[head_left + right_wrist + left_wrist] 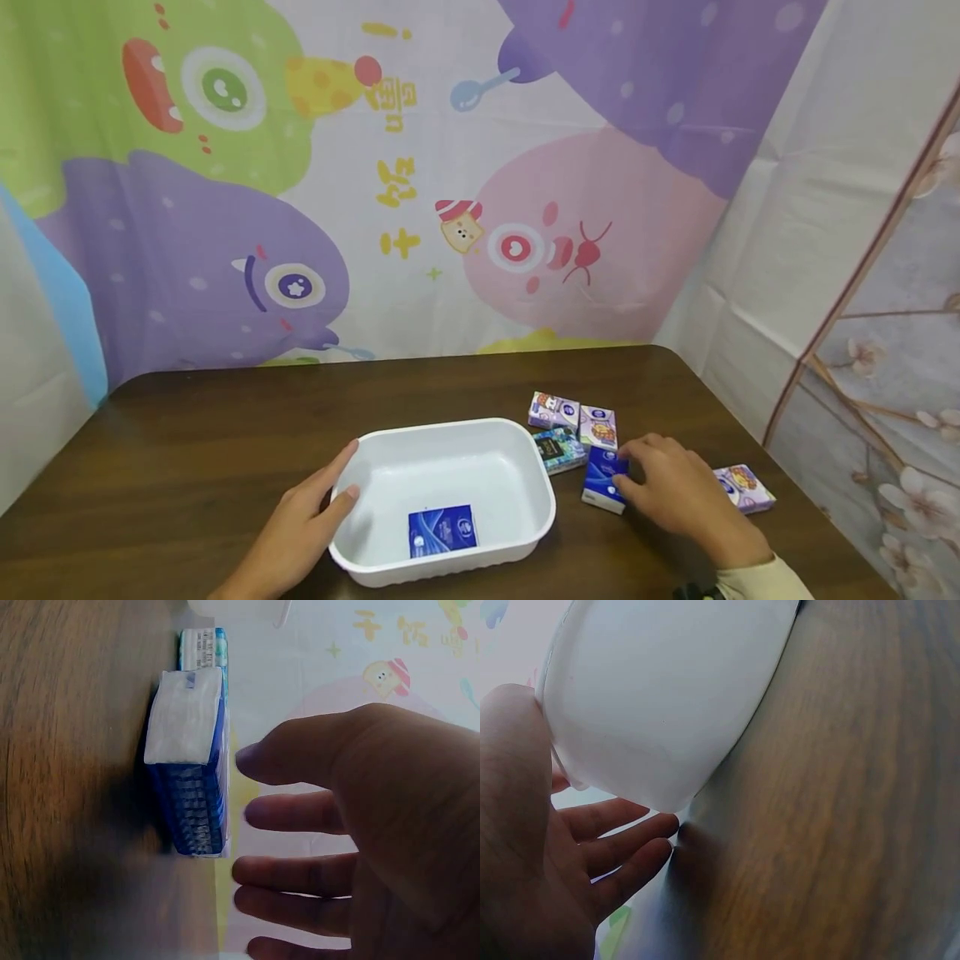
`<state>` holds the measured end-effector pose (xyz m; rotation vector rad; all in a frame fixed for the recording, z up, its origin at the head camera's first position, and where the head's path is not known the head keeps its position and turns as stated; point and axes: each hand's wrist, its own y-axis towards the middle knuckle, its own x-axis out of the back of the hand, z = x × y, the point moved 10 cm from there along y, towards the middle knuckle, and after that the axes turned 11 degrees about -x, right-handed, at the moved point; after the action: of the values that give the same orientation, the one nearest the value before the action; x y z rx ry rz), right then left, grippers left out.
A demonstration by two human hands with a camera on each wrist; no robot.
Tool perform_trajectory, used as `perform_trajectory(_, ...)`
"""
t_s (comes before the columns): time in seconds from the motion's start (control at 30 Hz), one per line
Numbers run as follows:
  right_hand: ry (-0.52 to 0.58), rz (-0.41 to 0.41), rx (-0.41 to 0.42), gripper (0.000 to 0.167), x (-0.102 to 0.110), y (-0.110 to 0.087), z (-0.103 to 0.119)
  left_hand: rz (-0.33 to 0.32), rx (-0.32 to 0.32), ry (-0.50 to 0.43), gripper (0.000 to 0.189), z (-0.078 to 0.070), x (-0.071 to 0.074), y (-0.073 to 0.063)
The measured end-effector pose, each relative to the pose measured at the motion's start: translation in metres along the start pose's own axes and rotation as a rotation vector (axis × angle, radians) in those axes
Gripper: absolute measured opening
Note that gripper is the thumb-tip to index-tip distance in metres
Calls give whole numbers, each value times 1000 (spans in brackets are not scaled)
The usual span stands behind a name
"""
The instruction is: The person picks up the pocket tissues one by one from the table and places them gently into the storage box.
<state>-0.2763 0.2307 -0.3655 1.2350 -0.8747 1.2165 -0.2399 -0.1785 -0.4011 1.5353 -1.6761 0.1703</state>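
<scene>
A white plastic tub stands on the table. My left hand holds its left rim, thumb over the edge and fingers along the outside wall; the left wrist view shows the fingers by the tub's corner. A blue tissue pack lies inside the tub. To the right, my right hand hovers at another blue tissue pack. In the right wrist view its fingers are spread and relaxed, with a gap between them and this pack.
Behind the right-hand blue pack lie a teal floral tissue pack, touching or close to the tub, and two pink-purple packs. Another pink-purple pack lies beyond my right wrist. A cartoon cloth hangs behind the dark wooden table.
</scene>
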Motion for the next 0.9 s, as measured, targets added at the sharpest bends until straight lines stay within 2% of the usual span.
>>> perform_trajectory(0.17, -5, 81, -16, 32, -6, 2, -1, 9, 24, -2, 55, 1, 2, 0)
perform_trajectory(0.43, 5, 105, 4, 32, -8, 5, 1, 3, 38, -7, 55, 4, 3, 1)
perform_trajectory(0.77, 1, 192, -75, 38, -17, -4, -5, 50, 71, -31, 56, 6, -5, 0)
perform_trajectory(0.9, -3, 185, -72, 40, -18, -4, -2, 29, 79, -25, 55, 6, -2, -1)
